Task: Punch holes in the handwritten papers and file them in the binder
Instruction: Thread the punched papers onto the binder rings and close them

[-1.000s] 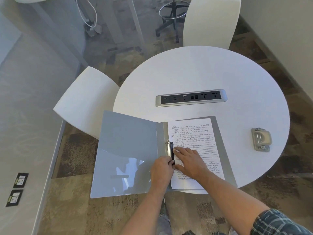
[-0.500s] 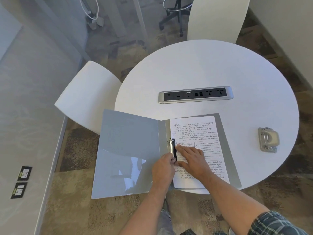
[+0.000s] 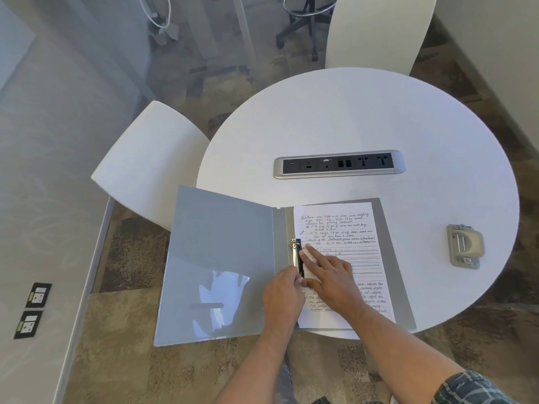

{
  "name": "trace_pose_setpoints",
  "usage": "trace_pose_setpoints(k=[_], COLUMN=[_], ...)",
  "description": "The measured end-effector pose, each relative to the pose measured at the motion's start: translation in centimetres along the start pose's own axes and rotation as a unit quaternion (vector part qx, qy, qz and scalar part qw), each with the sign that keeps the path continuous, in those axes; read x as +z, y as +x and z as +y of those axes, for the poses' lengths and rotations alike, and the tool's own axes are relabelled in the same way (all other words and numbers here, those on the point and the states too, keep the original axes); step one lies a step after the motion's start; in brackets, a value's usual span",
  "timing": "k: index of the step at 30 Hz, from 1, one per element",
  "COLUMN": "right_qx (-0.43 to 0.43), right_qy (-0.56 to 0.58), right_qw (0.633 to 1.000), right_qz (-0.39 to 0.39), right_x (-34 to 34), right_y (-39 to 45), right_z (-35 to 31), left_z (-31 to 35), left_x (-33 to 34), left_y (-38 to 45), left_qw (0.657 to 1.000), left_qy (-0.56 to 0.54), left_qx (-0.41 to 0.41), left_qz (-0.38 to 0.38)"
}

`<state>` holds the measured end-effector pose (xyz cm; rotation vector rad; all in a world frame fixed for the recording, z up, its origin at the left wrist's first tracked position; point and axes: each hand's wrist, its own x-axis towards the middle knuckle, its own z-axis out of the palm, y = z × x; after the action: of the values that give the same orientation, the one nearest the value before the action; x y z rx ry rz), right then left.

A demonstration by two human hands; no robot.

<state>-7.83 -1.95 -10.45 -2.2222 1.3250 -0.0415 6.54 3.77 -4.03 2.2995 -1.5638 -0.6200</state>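
Note:
A grey binder (image 3: pixel 221 258) lies open at the near edge of the round white table (image 3: pixel 364 121), its left cover hanging past the rim. The handwritten papers (image 3: pixel 341 228) lie in its right half against the metal ring clip (image 3: pixel 297 255). My left hand (image 3: pixel 284 295) has curled fingers on the lower end of the clip. My right hand (image 3: pixel 331 274) lies flat on the papers, its fingers stretched toward the clip. A grey hole punch (image 3: pixel 465 246) sits on the table to the right, apart from both hands.
A silver power and socket strip (image 3: pixel 339 164) is set into the table's middle. White chairs stand at the left (image 3: pixel 145 161) and at the far side (image 3: pixel 376 33). An office chair base (image 3: pixel 303 27) stands on the carpet beyond.
The view has shifted slightly. My right hand's fingers have slid a little further along the paper beside the clip. My left hand stays on the clip's lower end.

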Motion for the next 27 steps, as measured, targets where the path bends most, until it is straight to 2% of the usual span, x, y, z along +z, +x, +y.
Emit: trace_pose_setpoints(k=[9,27], right_qx=[-0.006,0.015], right_qy=[0.017,0.025], right_qw=[1.000,1.000], right_qz=[0.004,-0.008], right_x=[0.05,-0.14], right_y=[0.17,0.62], right_z=[0.15,0.10], left_z=[0.43,0.95], left_x=[-0.12,-0.21], left_y=[-0.08,-0.18], left_qw=[1.000,1.000], left_qy=[-0.007,0.008], left_qx=[-0.028,-0.016], left_qz=[-0.001,0.018])
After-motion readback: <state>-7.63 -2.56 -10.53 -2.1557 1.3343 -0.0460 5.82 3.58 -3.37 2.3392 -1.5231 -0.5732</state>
